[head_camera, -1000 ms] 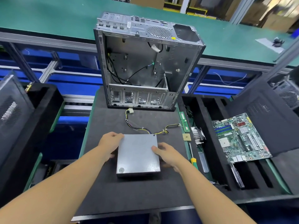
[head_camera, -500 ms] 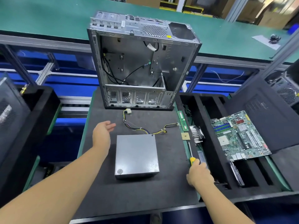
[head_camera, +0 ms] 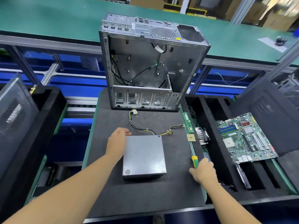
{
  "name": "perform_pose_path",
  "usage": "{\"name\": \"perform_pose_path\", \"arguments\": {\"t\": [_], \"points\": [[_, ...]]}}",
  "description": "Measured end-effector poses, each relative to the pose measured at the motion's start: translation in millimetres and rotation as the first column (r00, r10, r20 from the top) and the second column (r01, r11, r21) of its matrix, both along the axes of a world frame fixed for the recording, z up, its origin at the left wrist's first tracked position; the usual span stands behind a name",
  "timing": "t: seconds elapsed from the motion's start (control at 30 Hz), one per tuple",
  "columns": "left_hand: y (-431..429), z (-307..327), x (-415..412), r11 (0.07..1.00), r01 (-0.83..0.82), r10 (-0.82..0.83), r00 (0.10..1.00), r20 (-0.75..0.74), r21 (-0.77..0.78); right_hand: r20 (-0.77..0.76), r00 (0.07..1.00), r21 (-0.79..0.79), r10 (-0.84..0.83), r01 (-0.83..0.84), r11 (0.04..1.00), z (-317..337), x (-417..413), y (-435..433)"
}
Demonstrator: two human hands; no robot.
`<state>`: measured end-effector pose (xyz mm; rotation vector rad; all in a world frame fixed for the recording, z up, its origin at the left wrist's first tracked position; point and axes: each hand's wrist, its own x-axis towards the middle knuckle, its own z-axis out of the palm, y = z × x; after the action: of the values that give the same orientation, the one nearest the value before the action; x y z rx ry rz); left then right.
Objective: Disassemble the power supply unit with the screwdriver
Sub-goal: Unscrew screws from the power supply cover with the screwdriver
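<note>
Head-worn wide-angle view, looking forward and down, close over foam mat (head_camera: 145, 196)

**Stripped case and loose parts around the mat**

An open, gutted computer case (head_camera: 145, 70) stands upright at the far edge of the black mat (head_camera: 145, 194) covering the worktop. Along the mat's right edge lie a memory stick (head_camera: 188, 122) and, nearer, a small square processor chip (head_camera: 191, 137). Just right of them is a finned heatsink (head_camera: 202, 136). A green motherboard (head_camera: 246, 139) rests tilted across the slotted foam tray (head_camera: 210, 113) on the right. A green belt (head_camera: 56, 18) runs behind.
</note>
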<state>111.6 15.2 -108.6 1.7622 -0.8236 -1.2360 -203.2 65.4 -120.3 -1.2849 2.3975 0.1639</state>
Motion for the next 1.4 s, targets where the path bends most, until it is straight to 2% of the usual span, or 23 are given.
{"name": "perform_pose_path", "arguments": {"t": [0.07, 0.13, 0.23, 0.4, 0.47, 0.53, 0.6, 0.73, 0.8, 0.87, 1.0, 1.4], "points": [[5.9, -0.4, -3.2, 0.991, 0.124, -0.112, 0.965, 0.236, -0.039, 0.056, 0.998, -0.086, -0.003, 0.008, 0.996, 10.2, 6.4, -4.1], [8.7, 2.3, -10.4, 0.975, 0.214, -0.166, 0.887, 0.430, -0.064, 0.124, 0.992, -0.182, -0.007, 0.030, 0.983, 21.5, 14.1, -7.3], [6.7, 9.9, -24.1, 0.919, 0.380, -0.235, 0.744, 0.626, -0.107, 0.181, 0.983, -0.338, 0.020, 0.043, 0.940, 38.1, 24.6, -8.4], [4.4, 10.3, -46.3, 0.780, 0.624, -0.393, 0.547, 0.739, -0.047, 0.269, 0.957, -0.565, 0.106, 0.068, 0.822, 70.3, 32.5, -13.7], [4.5, 6.5, -55.5, 0.734, 0.679, -0.413, 0.473, 0.778, -0.023, 0.353, 0.923, -0.654, 0.152, 0.128, 0.746, 84.8, 34.4, -15.4], [3.6, 1.0, -62.9, 0.716, 0.698, -0.436, 0.441, 0.784, 0.006, 0.410, 0.889, -0.704, 0.203, 0.167, 0.690, 96.8, 38.0, -17.9], [1.6, -3.6, -68.4, 0.738, 0.675, -0.432, 0.467, 0.772, 0.005, 0.413, 0.874, -0.726, 0.255, 0.147, 0.672, 105.3, 43.2, -22.7], [-6.4, -1.3, -78.4, 0.849, 0.524, -0.358, 0.666, 0.654, -0.070, 0.410, 0.844, -0.739, 0.346, 0.085, 0.668, 116.0, 53.6, -37.1], [-11.3, -0.6, -80.4, 0.861, 0.501, -0.341, 0.696, 0.632, -0.088, 0.421, 0.818, -0.735, 0.393, 0.054, 0.676, 119.8, 60.4, -45.4], [-12.8, -3.5, -79.4, 0.854, 0.509, -0.334, 0.690, 0.642, -0.104, 0.446, 0.778, -0.738, 0.443, 0.039, 0.674, 122.4, 66.2, -54.9], [-10.0, -12.2, -80.6, 0.854, 0.508, -0.267, 0.609, 0.747, -0.109, 0.473, 0.683, -0.745, 0.557, -0.027, 0.667, 121.9, 71.7, -71.3], [-11.1, -20.0, -85.5, 0.858, 0.478, -0.177, 0.618, 0.766, -0.188, 0.469, 0.608, -0.693, 0.640, -0.196, 0.694, 107.0, 68.1, -95.3]]}}
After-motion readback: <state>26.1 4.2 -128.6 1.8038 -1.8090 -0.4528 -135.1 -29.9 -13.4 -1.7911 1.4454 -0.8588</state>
